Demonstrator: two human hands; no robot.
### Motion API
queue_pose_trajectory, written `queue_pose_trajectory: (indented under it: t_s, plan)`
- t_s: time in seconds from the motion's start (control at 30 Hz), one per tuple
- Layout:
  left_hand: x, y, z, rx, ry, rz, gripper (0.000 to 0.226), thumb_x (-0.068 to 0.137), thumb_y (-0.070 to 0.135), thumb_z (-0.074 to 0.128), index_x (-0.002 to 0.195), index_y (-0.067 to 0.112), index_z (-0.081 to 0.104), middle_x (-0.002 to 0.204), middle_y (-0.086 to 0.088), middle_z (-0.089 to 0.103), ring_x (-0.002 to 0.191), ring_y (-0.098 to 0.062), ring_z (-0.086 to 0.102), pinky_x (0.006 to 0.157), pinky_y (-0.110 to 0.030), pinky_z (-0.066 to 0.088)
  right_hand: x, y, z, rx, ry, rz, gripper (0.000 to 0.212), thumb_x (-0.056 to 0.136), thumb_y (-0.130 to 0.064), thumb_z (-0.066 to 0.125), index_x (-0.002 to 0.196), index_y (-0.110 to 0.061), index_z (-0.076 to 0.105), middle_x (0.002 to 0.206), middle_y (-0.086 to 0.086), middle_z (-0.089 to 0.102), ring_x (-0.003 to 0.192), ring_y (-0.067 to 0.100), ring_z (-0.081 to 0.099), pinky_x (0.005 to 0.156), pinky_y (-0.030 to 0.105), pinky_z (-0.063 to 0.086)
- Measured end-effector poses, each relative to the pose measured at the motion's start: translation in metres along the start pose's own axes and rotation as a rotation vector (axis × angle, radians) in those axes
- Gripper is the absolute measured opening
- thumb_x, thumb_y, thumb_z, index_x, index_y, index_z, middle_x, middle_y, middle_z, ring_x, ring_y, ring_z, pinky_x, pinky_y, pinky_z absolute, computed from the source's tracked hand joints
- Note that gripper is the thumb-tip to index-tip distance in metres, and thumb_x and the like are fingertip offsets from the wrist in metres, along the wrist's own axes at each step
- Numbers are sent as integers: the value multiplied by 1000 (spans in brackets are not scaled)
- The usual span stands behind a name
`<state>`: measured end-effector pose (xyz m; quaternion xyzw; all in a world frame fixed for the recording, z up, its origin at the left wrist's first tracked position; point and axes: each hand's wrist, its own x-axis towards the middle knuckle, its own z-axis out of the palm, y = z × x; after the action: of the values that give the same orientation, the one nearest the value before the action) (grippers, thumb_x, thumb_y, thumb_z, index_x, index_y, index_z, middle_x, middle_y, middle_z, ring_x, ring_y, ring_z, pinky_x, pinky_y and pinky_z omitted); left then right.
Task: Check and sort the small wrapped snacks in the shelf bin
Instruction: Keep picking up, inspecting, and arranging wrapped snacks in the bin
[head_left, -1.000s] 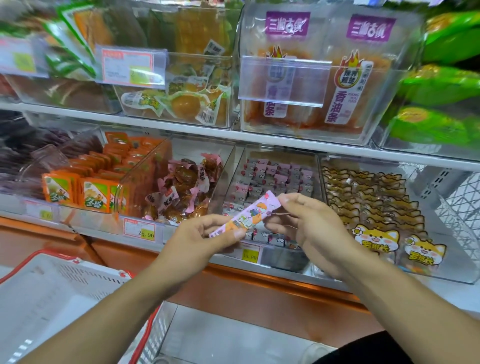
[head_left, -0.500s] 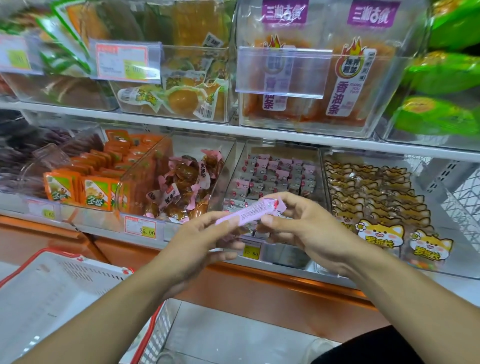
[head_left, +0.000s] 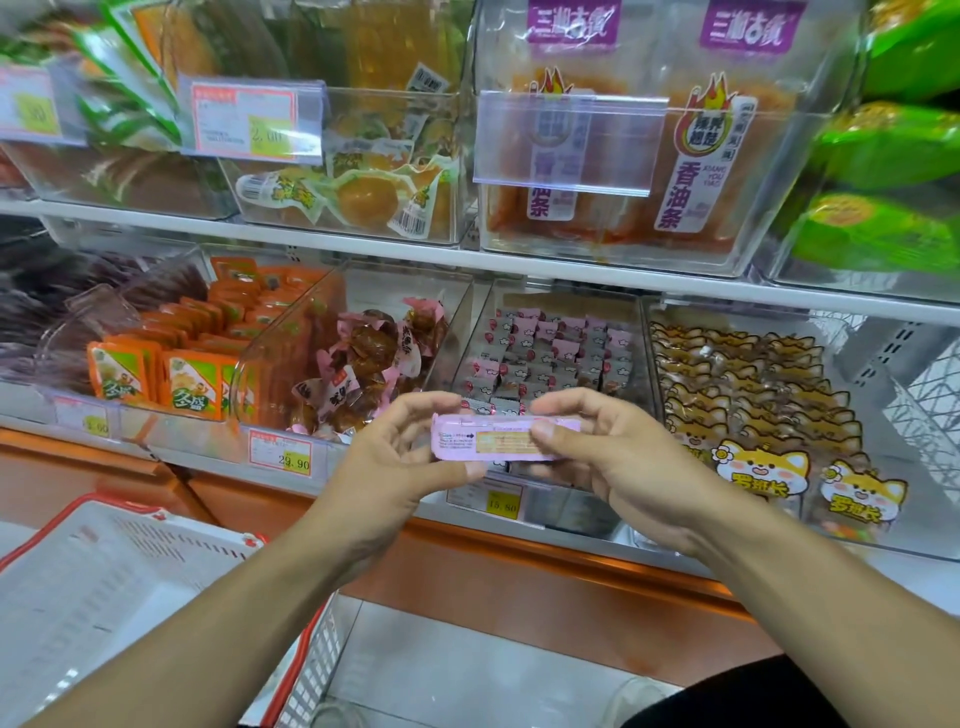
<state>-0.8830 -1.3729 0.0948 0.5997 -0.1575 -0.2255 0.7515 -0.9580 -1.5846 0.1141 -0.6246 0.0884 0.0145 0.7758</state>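
Observation:
A long pink wrapped snack (head_left: 498, 439) lies level between my hands, its printed back side with an orange label facing me. My left hand (head_left: 400, 462) pinches its left end between thumb and fingers. My right hand (head_left: 608, 452) pinches its right part, thumb on the front. Right behind the snack stands the clear shelf bin (head_left: 480, 332) filled with several rows of small pink and grey wrapped snacks (head_left: 550, 348). My hands hide the bin's front edge.
A bin of brown candies in pink wrappers (head_left: 363, 364) stands to the left, a bin of cat-print packs (head_left: 753, 410) to the right. Orange packets (head_left: 192, 358) fill the far-left bin. A white basket with a red rim (head_left: 104, 587) sits at lower left. Price tags (head_left: 280, 452) line the shelf edge.
The snack has turned from a slanted position to level, and its printed back now faces me. Both hands kept their hold and shifted slightly lower in front of the bin.

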Motion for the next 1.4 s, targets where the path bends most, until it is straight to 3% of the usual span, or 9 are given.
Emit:
queue_pose_trajectory:
  t_s: [0.13, 0.23, 0.4, 0.6, 0.77, 0.87, 0.97, 1.17, 1.4]
  plan:
    - [0, 1, 2, -156, -1, -135, 45, 68, 27, 89, 107, 12, 71, 112, -16, 75, 102, -33, 73, 77, -30, 61, 1, 0, -2, -140, -25, -160, 39, 74, -6, 80, 110, -12, 65, 114, 6, 75, 99, 18, 73, 78, 24, 57]
    - [2, 0, 4, -120, 34, -126, 36, 68, 22, 80, 99, 6, 69, 103, -20, 76, 94, -27, 75, 75, -27, 61, 1, 2, -2, -178, -31, -229, 42, 76, 8, 79, 108, -16, 67, 116, 4, 75, 103, 16, 72, 79, 22, 57]
    - [1, -1, 5, 37, 90, 23, 43, 58, 13, 85, 99, 7, 71, 100, -7, 78, 93, -15, 75, 73, -18, 57, 2, 0, -4, -118, 18, -129, 58, 60, -21, 92, 113, -28, 71, 122, 1, 71, 112, 21, 70, 91, 35, 58]
    - [3, -3, 11, 55, 95, 66, 31, 72, -5, 81, 100, 3, 70, 102, -7, 78, 97, -20, 75, 76, -19, 57, 3, 0, 4, 81, 85, -21, 55, 68, -8, 80, 119, -5, 57, 103, 17, 76, 95, 29, 75, 78, 30, 62]
    - [12, -6, 25, 177, 183, 95, 29, 83, 5, 80, 108, 14, 68, 103, 0, 77, 87, -19, 76, 74, -22, 59, 17, -12, -4, 83, 336, -192, 45, 72, -8, 81, 111, -8, 59, 99, 5, 79, 96, 20, 75, 84, 31, 61]
    - [20, -10, 31, 379, 173, 100, 29, 86, 10, 78, 108, 23, 65, 107, 3, 73, 89, -14, 74, 79, -29, 61, 28, -24, -27, -231, 613, -354, 28, 80, -8, 82, 98, -24, 67, 87, -11, 77, 83, 5, 72, 76, 22, 57]
    - [26, -15, 37, 709, 90, 236, 26, 89, 23, 77, 110, 31, 63, 109, 17, 67, 95, 2, 65, 86, -15, 55, 39, -29, -52, -696, 755, -442, 32, 82, -7, 78, 108, -25, 70, 94, -8, 75, 86, 10, 71, 78, 32, 59]
    - [35, -24, 47, 1098, -82, 359, 37, 92, 41, 69, 127, 36, 56, 126, 23, 53, 112, 12, 36, 89, 4, 21, 60, -29, -62, -1136, 602, -296, 36, 84, -13, 79, 114, -25, 64, 107, -6, 65, 83, 11, 63, 71, 22, 54]
    - [44, -33, 52, 1264, -132, 347, 50, 93, 55, 61, 135, 29, 53, 134, 9, 52, 129, -10, 41, 108, -29, 36, 96, -27, -44, -1445, 506, -93, 30, 89, -15, 74, 118, -17, 65, 133, 6, 63, 114, 24, 62, 94, 34, 50]
